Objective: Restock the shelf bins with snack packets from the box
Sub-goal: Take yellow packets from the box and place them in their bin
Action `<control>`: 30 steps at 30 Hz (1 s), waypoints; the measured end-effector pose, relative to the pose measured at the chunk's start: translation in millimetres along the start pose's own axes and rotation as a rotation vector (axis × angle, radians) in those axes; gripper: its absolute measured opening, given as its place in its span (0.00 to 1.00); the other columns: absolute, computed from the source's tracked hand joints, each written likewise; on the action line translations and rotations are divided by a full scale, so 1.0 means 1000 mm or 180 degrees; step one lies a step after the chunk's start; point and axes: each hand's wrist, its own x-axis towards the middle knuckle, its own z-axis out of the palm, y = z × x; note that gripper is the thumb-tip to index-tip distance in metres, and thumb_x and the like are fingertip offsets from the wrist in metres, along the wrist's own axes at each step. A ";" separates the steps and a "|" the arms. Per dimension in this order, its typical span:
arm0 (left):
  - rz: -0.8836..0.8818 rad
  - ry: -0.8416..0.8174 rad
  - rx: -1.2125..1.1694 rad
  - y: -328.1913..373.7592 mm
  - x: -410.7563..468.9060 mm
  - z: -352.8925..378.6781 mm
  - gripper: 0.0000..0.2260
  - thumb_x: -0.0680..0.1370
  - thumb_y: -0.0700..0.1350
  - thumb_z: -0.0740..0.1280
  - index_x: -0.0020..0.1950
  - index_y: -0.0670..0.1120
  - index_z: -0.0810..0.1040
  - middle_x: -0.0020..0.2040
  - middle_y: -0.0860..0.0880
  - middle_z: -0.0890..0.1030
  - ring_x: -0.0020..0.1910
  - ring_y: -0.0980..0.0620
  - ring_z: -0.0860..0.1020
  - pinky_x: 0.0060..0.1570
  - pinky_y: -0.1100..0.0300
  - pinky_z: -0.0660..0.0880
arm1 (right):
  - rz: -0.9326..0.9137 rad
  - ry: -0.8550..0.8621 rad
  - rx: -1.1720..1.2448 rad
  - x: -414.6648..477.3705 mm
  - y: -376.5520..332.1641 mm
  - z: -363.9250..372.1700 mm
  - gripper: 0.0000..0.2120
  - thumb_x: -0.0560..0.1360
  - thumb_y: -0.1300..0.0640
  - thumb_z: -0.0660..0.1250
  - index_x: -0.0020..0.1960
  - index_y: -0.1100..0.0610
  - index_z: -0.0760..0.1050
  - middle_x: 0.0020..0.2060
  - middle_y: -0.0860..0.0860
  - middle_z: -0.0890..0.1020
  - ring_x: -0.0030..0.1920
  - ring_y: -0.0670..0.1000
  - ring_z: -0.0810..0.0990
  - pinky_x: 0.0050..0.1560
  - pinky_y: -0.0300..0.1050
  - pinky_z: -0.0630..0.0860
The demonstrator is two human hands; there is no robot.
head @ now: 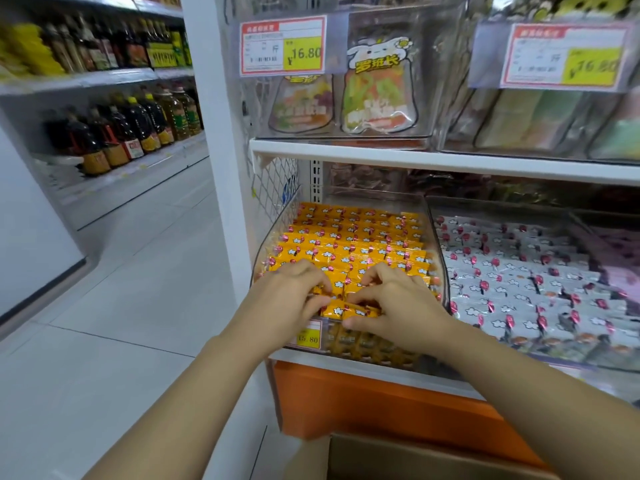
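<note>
A clear plastic shelf bin [437,244] is filled with rows of orange snack packets [356,237]. My left hand [287,299] and my right hand [394,306] are both at the front of this bin, fingers curled. Between them they hold several orange packets [341,310] at the bin's front row. The cardboard box [408,459] sits below at the bottom edge of the view, its inside hidden.
To the right is a second bin of grey packets with red marks [519,278]. Upper bins hold bagged snacks [377,95] behind yellow price tags [284,46]. An orange base panel [363,400] is under the shelf. Oil bottles [131,129] line the aisle shelves at left.
</note>
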 end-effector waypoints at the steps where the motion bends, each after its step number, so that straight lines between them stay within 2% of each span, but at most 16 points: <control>1: 0.0016 -0.0090 0.0188 0.002 0.000 -0.001 0.12 0.77 0.58 0.64 0.57 0.56 0.77 0.58 0.58 0.73 0.59 0.57 0.70 0.52 0.62 0.61 | 0.0007 -0.0041 0.0087 0.002 0.001 -0.003 0.22 0.73 0.34 0.60 0.63 0.41 0.75 0.57 0.45 0.67 0.61 0.47 0.64 0.63 0.49 0.61; 3: 0.0042 -0.0247 0.0570 0.007 0.002 -0.003 0.15 0.76 0.61 0.63 0.59 0.58 0.76 0.60 0.58 0.70 0.61 0.56 0.66 0.54 0.59 0.60 | 0.0015 -0.0113 0.0206 0.006 0.001 -0.006 0.20 0.72 0.34 0.61 0.59 0.41 0.77 0.54 0.45 0.68 0.57 0.47 0.65 0.61 0.49 0.62; 6: 0.0078 -0.0190 0.0633 0.014 0.007 0.000 0.12 0.78 0.58 0.62 0.56 0.55 0.78 0.59 0.58 0.69 0.60 0.55 0.65 0.47 0.60 0.55 | -0.0058 -0.0055 0.0091 0.007 0.001 -0.004 0.18 0.74 0.37 0.61 0.59 0.43 0.78 0.54 0.46 0.68 0.58 0.48 0.65 0.60 0.48 0.63; 10: 0.0267 0.0200 0.0218 0.006 0.000 0.016 0.05 0.79 0.48 0.64 0.48 0.48 0.77 0.51 0.52 0.76 0.51 0.50 0.72 0.47 0.58 0.67 | -0.0229 0.0485 -0.0191 0.004 -0.003 0.009 0.16 0.78 0.42 0.60 0.59 0.47 0.79 0.58 0.44 0.72 0.59 0.49 0.68 0.58 0.48 0.62; 13: 0.0216 0.0393 0.0195 0.001 -0.003 0.025 0.04 0.79 0.44 0.64 0.45 0.48 0.75 0.44 0.51 0.76 0.44 0.50 0.73 0.41 0.59 0.68 | -0.0477 0.1108 -0.0372 0.006 -0.005 0.020 0.07 0.74 0.48 0.69 0.46 0.50 0.83 0.44 0.44 0.82 0.45 0.52 0.78 0.45 0.50 0.71; 15: 0.0215 0.0598 0.0211 -0.001 -0.003 0.029 0.06 0.79 0.46 0.60 0.43 0.49 0.73 0.42 0.52 0.76 0.40 0.51 0.74 0.38 0.59 0.69 | -0.0464 0.1360 -0.0351 0.008 -0.005 0.025 0.05 0.72 0.50 0.71 0.40 0.50 0.83 0.38 0.44 0.82 0.38 0.51 0.79 0.36 0.48 0.73; 19: 0.0168 0.0838 0.0172 -0.002 -0.007 0.036 0.11 0.79 0.49 0.54 0.46 0.50 0.75 0.44 0.54 0.79 0.42 0.52 0.77 0.41 0.58 0.72 | -0.0370 0.1497 -0.0206 0.006 -0.006 0.028 0.17 0.75 0.45 0.56 0.40 0.48 0.82 0.38 0.41 0.82 0.38 0.49 0.79 0.35 0.45 0.74; 21: 0.0115 0.0867 0.0080 -0.002 -0.009 0.038 0.11 0.79 0.50 0.55 0.47 0.50 0.76 0.46 0.54 0.79 0.45 0.53 0.77 0.44 0.58 0.70 | -0.0339 0.1496 -0.0164 0.006 -0.006 0.030 0.18 0.75 0.45 0.54 0.41 0.48 0.82 0.38 0.41 0.82 0.38 0.48 0.79 0.35 0.45 0.74; 23: 0.0137 0.0864 0.0193 -0.003 -0.010 0.039 0.09 0.79 0.50 0.55 0.47 0.53 0.74 0.47 0.56 0.78 0.46 0.54 0.76 0.47 0.60 0.67 | -0.0399 0.1372 -0.0229 0.005 -0.006 0.030 0.20 0.76 0.45 0.54 0.42 0.48 0.83 0.39 0.42 0.82 0.40 0.49 0.78 0.38 0.46 0.75; 25: 0.0212 0.0788 0.0342 -0.005 -0.011 0.039 0.08 0.80 0.51 0.55 0.46 0.55 0.72 0.48 0.57 0.77 0.48 0.55 0.75 0.49 0.61 0.63 | -0.0558 0.1014 -0.0333 0.003 -0.005 0.020 0.20 0.78 0.44 0.53 0.50 0.48 0.82 0.47 0.43 0.81 0.48 0.50 0.77 0.50 0.50 0.73; 27: 0.0250 0.0735 0.0364 -0.006 -0.010 0.036 0.08 0.80 0.52 0.55 0.46 0.55 0.73 0.49 0.59 0.78 0.50 0.56 0.74 0.50 0.60 0.60 | -0.0590 0.0610 -0.0388 -0.001 0.003 -0.002 0.18 0.80 0.42 0.54 0.60 0.46 0.78 0.56 0.42 0.77 0.58 0.47 0.73 0.65 0.50 0.62; 30: 0.0194 0.0704 0.0063 -0.005 -0.011 0.033 0.12 0.79 0.55 0.55 0.47 0.54 0.77 0.52 0.60 0.79 0.55 0.58 0.72 0.54 0.62 0.58 | -0.0490 0.0365 -0.0785 -0.009 0.026 -0.034 0.16 0.78 0.39 0.57 0.57 0.42 0.78 0.54 0.39 0.79 0.62 0.45 0.70 0.73 0.52 0.52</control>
